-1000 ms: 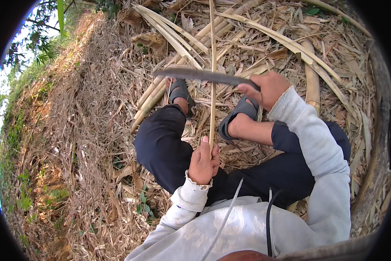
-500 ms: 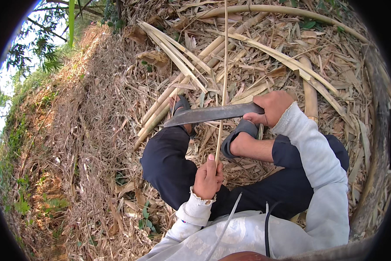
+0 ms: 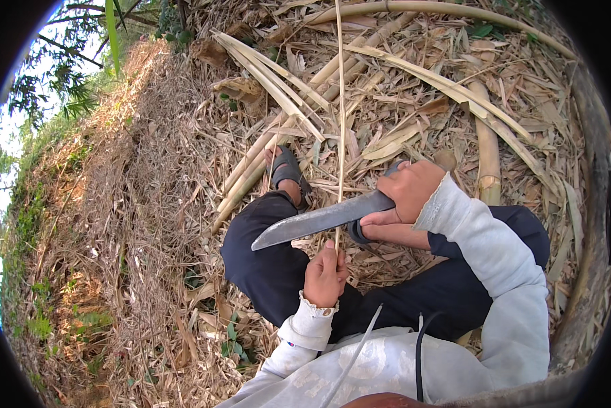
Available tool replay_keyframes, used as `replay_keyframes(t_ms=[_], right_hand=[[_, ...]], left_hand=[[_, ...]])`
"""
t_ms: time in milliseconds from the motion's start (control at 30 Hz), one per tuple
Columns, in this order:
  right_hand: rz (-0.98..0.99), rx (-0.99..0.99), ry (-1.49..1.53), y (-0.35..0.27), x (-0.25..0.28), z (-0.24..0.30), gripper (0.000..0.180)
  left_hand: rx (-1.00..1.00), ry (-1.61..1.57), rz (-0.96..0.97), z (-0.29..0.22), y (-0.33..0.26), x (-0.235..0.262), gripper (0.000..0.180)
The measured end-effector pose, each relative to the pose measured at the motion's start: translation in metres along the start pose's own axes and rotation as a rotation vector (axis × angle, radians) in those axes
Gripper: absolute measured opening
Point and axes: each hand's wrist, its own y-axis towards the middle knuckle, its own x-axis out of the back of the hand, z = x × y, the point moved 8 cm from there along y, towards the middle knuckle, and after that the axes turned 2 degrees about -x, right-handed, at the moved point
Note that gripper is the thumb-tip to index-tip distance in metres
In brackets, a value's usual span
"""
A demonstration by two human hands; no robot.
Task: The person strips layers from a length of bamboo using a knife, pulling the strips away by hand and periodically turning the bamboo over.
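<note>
A long thin bamboo strip [image 3: 341, 122] runs upright through the view, from the top edge down to my left hand [image 3: 324, 275], which is closed round its lower end. My right hand [image 3: 411, 193] grips the handle of a machete [image 3: 319, 219]; the fingers hide most of that handle. The broad grey blade lies across the strip just above my left hand, its tip pointing left over my dark trouser leg. Where the two cross, the blade covers the strip, so I cannot tell how its edge meets the bamboo.
Split bamboo pieces [image 3: 268, 80] lie beyond my sandalled feet, with longer splits [image 3: 448, 88] to the right. Round bamboo poles [image 3: 487, 153] rest among dry leaves. A thick grey log [image 3: 594, 224] curves along the right side. A brushy slope [image 3: 108, 170] lies to the left.
The machete has come down along the strip toward my left hand, its tip now tilted lower. The strip's far end has swung slightly left. My left hand has barely moved.
</note>
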Motion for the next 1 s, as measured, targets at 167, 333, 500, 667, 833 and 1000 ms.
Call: replay_keyframes(t_ms=[167, 333, 500, 667, 833, 1000], right_hand=[[0.102, -0.243, 0.204, 0.008, -0.001, -0.064, 0.072], [0.009, -0.111, 0.069, 0.004, 0.002, -0.026, 0.075], [-0.030, -0.447, 0.130, 0.008, 0.017, -0.106, 0.078], [-0.110, -0.157, 0.047, 0.008, 0.021, -0.048, 0.077], [-0.093, -0.508, 0.219, 0.008, 0.027, -0.120, 0.079], [-0.087, -0.339, 0.078, 0.010, 0.025, -0.075, 0.080]], left_hand=[[-0.040, 0.001, -0.006, 0.006, -0.005, 0.004, 0.049], [-0.028, 0.015, -0.006, 0.003, -0.013, -0.003, 0.051], [-0.003, 0.007, -0.009, 0.004, -0.018, -0.002, 0.051], [-0.012, 0.016, 0.003, 0.003, -0.021, -0.006, 0.051], [-0.001, 0.009, 0.025, 0.006, -0.023, -0.006, 0.051], [-0.013, 0.020, 0.036, 0.005, -0.022, -0.008, 0.051]])
